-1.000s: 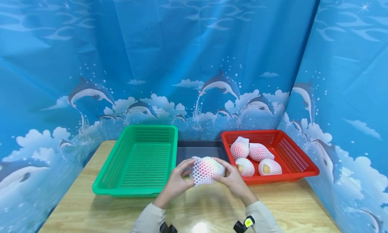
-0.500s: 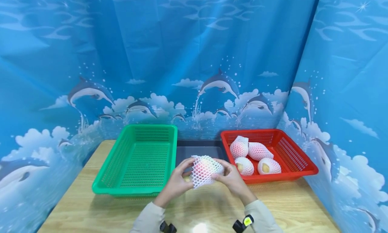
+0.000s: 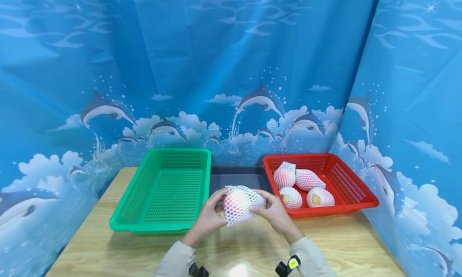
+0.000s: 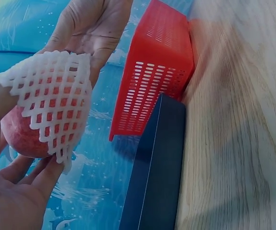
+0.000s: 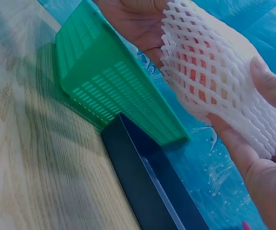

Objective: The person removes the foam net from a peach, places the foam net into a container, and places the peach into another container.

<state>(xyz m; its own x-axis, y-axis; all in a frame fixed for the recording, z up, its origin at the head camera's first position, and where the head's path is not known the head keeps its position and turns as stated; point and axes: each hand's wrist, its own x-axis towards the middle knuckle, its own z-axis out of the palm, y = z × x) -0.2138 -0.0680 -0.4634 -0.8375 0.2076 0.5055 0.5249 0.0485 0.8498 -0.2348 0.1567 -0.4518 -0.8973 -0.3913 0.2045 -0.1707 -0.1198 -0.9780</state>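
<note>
Above the front of the table, both hands hold one round red fruit point(image 4: 25, 136) in a white foam net point(image 3: 240, 203). My left hand point(image 3: 210, 216) grips its left end, where bare mottled red skin shows past the net's edge in the left wrist view. At the other end my right hand point(image 3: 277, 213) pinches the net and the fruit beneath, thumb on the near side and fingers curled behind. Seen from the right wrist, the net point(image 5: 233, 91) bunches thickly near the right fingers and spreads wider toward the left hand.
Left of the hands stands a green perforated basket point(image 3: 173, 230). A red basket point(image 3: 346, 209) on the right holds several net-wrapped fruits point(image 3: 309, 180). Between them, behind the hands, lies a dark grey tray point(image 3: 231, 170). A blue dolphin curtain point(image 3: 202, 68) closes off the back.
The net-wrapped fruit has turned slightly in the hands and shifted a little to the left, with the net's open edge moving along. Both hands keep their hold; the baskets stay put.
</note>
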